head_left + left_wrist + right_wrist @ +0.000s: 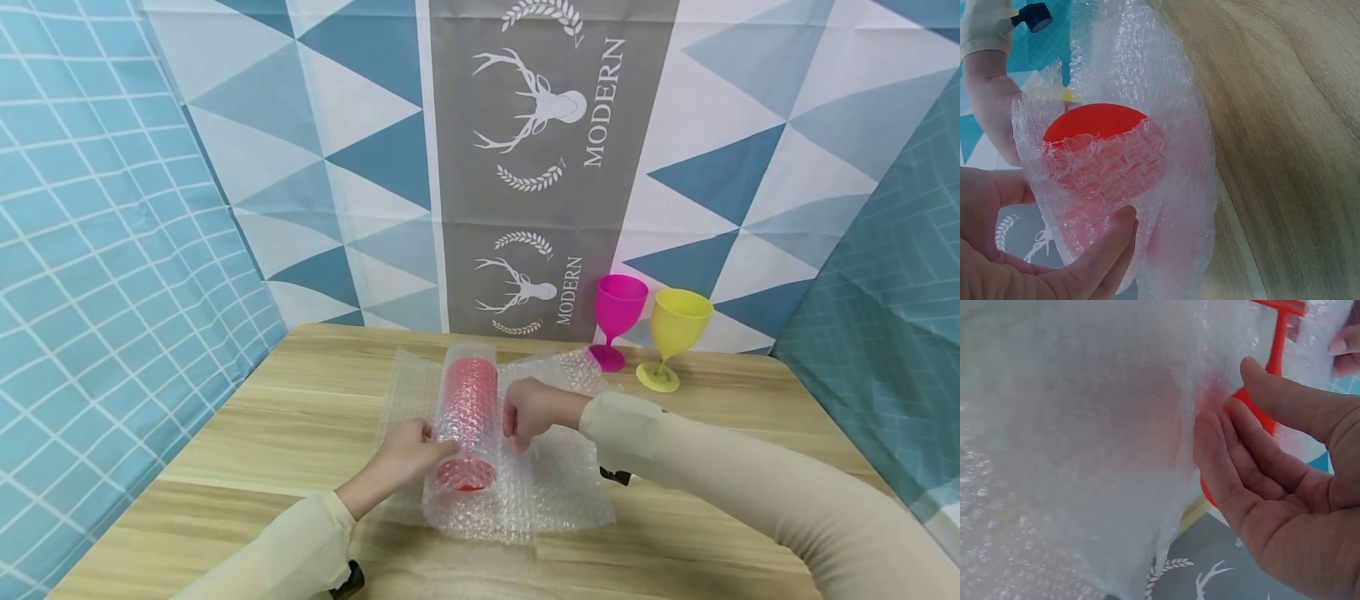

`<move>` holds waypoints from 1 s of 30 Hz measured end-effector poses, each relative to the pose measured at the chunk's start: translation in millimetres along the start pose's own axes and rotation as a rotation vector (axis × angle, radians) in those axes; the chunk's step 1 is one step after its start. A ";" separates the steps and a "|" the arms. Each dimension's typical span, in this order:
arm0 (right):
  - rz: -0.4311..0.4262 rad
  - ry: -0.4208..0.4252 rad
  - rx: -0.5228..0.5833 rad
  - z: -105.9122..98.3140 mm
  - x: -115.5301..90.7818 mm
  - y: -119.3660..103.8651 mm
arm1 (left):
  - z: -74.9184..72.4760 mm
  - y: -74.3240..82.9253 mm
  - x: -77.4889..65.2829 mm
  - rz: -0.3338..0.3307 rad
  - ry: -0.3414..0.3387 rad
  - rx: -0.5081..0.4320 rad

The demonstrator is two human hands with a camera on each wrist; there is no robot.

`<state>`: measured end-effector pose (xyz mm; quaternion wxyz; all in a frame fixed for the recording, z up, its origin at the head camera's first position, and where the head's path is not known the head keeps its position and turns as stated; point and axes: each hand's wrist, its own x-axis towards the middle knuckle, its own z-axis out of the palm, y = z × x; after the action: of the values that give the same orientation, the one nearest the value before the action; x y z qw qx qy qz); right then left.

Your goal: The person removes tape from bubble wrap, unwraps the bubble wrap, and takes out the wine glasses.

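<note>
A red goblet (468, 400) lies rolled in clear bubble wrap (573, 479) on the table, its round foot toward me. My left hand (408, 458) grips the wrapped goblet from the left, thumb on top near the foot. In the left wrist view the foot (1094, 122) shows red above the bubbles. At the roll's right side, my right hand (534, 408) has loosely bent fingers over the loose part of the wrap. The right wrist view shows its thumb apart from the fingers, with fingertips right at the sheet's edge and the goblet's red stem (1277, 340) behind.
A magenta goblet (621, 304) and a yellow goblet (678, 325) stand upright at the back right of the wooden table (300, 392). Patterned cloth (360, 167) hangs behind the table and on both sides.
</note>
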<state>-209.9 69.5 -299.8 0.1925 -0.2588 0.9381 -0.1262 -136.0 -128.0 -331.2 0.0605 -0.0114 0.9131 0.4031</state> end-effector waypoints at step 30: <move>-0.110 0.216 0.026 45.7 -2.5 28.3 | -2.5 -0.6 1.5 0.063 0.050 0.051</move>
<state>-200.9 88.2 -349.4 0.0865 -0.2922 0.9361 -0.1759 -137.8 -130.2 -330.2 0.0251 0.0091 0.9243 0.3808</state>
